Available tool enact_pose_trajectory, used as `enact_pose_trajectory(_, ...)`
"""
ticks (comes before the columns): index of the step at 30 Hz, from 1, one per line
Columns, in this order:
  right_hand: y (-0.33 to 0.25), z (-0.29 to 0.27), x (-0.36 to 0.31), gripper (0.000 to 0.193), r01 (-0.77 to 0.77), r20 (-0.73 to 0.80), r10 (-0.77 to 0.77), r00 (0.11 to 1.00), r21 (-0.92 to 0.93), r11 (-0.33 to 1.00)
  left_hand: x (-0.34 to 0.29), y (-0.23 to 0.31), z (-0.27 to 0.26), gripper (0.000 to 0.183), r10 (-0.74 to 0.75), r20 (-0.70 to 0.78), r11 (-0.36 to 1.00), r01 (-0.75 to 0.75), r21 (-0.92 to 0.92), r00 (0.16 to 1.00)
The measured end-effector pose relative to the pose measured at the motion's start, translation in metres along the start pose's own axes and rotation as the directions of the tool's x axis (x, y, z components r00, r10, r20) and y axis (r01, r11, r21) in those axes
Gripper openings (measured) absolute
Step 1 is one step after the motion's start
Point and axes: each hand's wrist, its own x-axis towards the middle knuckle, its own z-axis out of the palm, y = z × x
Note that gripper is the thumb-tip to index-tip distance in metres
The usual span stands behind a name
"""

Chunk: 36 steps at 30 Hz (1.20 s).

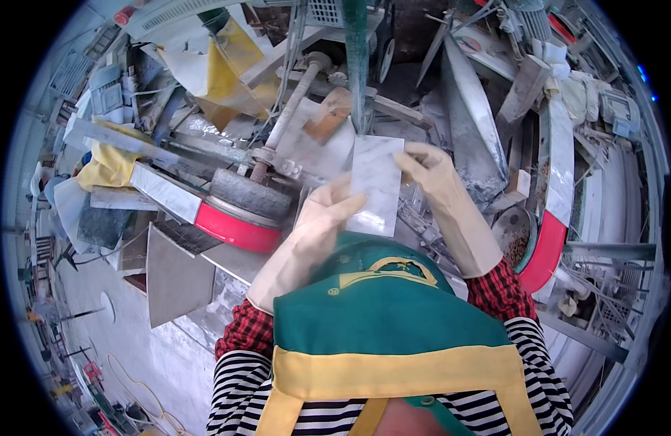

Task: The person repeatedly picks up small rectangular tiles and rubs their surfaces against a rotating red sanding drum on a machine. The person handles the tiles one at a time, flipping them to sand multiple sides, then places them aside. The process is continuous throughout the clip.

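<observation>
Both gloved hands hold a small white marble tile (378, 184) upright in front of the chest. The left hand (328, 211) pinches its lower left edge, fingers pressed together against the face. The right hand (428, 166) grips the upper right corner, fingers curled around the edge. Just left of the left hand sits a grinding wheel (248, 195) above a red guard (236, 229).

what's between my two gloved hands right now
A pale marble tile spans the gap in the head view. The left hand grips its lower left edge and the right hand grips its upper right edge.
</observation>
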Motion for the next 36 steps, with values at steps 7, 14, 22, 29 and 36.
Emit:
enact_pose_trajectory(7, 0.031, 0.008, -0.021, 0.042, 0.008, -0.121, -0.006, 0.993, 0.017, 1.0, 0.003, -0.012, 0.0, 0.054, 0.077, -0.059, 0.994, -0.082, -0.079, 0.995)
enact_pose_trajectory(14, 0.025, 0.041, -0.073, 0.065, -0.18, -0.019, 0.189, 0.982, 0.224, 0.958, 0.003, -0.02, -0.015, 0.068, 0.047, -0.065, 0.999, -0.046, 0.019, 0.997)
enact_pose_trajectory(22, 0.018, 0.036, -0.095, 0.067, -0.248, 0.113, 0.223, 0.968, 0.332, 0.91, 0.043, -0.013, -0.031, 0.086, 0.237, -0.087, 0.927, -0.199, 0.318, 0.968)
enact_pose_trajectory(29, 0.026, 0.023, -0.091, 0.062, -0.105, -0.043, 0.128, 0.991, 0.351, 0.93, 0.039, -0.037, -0.007, 0.094, 0.143, 0.083, 0.94, -0.162, 0.302, 0.986)
enact_pose_trajectory(36, 0.062, -0.074, -0.107, 0.038, 0.109, -0.459, 0.102, 0.882, 0.41, 0.905, 0.003, 0.003, -0.049, 0.039, 0.266, -0.289, 0.487, 0.13, 0.864, 0.92)
